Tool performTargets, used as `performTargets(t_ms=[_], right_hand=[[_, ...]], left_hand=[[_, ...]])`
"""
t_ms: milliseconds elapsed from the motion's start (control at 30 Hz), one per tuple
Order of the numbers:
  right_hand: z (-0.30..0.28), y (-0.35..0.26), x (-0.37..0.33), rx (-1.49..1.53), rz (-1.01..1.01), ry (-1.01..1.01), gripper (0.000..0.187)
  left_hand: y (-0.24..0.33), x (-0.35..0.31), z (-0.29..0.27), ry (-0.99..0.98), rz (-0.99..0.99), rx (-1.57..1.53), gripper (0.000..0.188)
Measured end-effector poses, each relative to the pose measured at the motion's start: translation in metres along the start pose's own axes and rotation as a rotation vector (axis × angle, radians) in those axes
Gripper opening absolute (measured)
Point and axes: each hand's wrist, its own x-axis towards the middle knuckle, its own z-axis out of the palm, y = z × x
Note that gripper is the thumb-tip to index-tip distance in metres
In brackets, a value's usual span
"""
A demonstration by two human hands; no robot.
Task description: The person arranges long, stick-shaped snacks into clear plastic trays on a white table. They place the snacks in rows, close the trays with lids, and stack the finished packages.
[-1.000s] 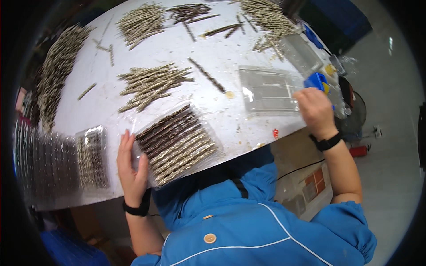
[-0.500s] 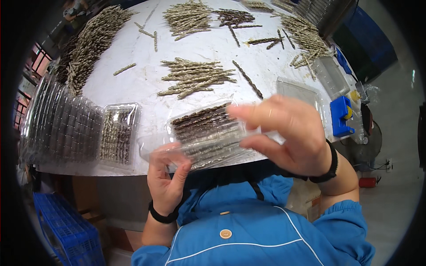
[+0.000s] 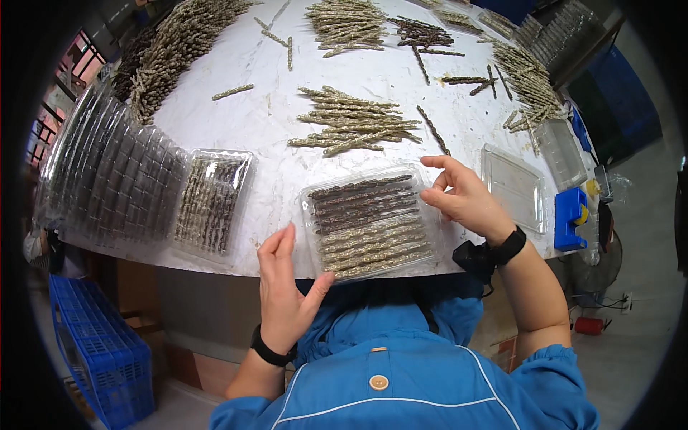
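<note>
In front of me a clear plastic box [image 3: 430,247] lies on the table near its front edge. Dark brown twisted sticks [image 3: 365,195] fill its far half, pale gold ones [image 3: 376,245] its near half. A clear cover seems to lie flat over them. My left hand [image 3: 281,283] is at the box's near left corner, thumb and fingers spread, the thumb by the near edge. By the far right corner is my right hand [image 3: 462,193], its thumb and index finger apart with nothing seen between them.
To the left, a filled clear box [image 3: 215,204] stands beside a tall stack of clear boxes [image 3: 107,179]. Beyond my hands lies a pile of pale sticks [image 3: 351,125]. At right are an open clear tray [image 3: 512,186] and a blue tape dispenser [image 3: 571,218]. More sticks lie farther back.
The clear cover, tilted up over the box's near side before, now lies flat. My right hand has come off its blurred reach over the box to the right corner. The whole view has shifted.
</note>
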Motion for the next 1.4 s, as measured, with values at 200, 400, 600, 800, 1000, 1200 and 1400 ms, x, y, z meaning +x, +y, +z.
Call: performTargets(t_ms=[200,400,600,800,1000,1200,1400], right_hand=[[0.010,0.013,0.005,-0.381,-0.085,0.117,0.052],[0.008,0.027,0.017,-1.028,-0.804,0.116,0.064],[-0.002,0.011,0.013,-0.875,-0.646,-0.131,0.100],[0.003,-0.005,0.024,-0.788,-0.630,-0.240,0.099],[0.012,-0.003,0.017,-0.806,-0.615,-0.101,0.083],[0.045,-0.022,0.008,-0.898,-0.561,-0.192,0.041],[0.065,-0.019,-0.037,-0.853,-0.551,-0.268,0.039]], left_hand=[[0.006,0.029,-0.015,-0.288,0.321,0.319,0.068],[0.011,0.056,-0.026,-0.493,0.337,0.377,0.084],[-0.007,0.086,-0.012,-0.523,0.427,0.335,0.120],[-0.016,0.077,-0.018,-0.460,0.451,0.248,0.119],[0.006,-0.003,-0.021,-0.062,0.086,-0.019,0.024],[-0.029,-0.064,0.017,-0.334,-0.694,-1.088,0.043],[-0.025,-0.066,0.017,-0.064,-0.769,-1.337,0.031]])
